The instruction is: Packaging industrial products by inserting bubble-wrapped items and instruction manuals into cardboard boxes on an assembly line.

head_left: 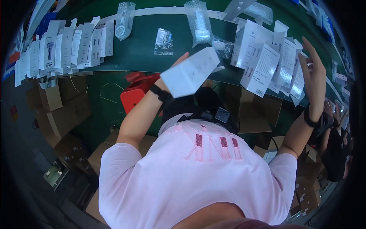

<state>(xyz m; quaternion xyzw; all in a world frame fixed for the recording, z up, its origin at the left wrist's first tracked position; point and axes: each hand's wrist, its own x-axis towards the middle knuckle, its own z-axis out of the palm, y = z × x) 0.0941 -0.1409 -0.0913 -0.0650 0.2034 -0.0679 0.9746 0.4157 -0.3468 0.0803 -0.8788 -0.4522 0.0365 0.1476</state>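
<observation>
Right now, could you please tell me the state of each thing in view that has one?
Left hand: gripping a box, partly hidden behind it.
White box: held, tilted.
Right hand: raised, fingers spread, nothing visibly held.
Left-side boxes: in a row, several flaps raised.
Right-side boxes: leaning together, at least one flap raised.
Silver packet: lying on the table.

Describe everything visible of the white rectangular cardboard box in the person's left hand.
The white rectangular cardboard box is elongated, with faint grey markings too blurred to make out. A small pale flap seems to stick out near its upper right end. It slants from lower left to upper right, overlapping the green tabletop's near edge in view. The left hand, largely hidden behind it, holds it.
</observation>
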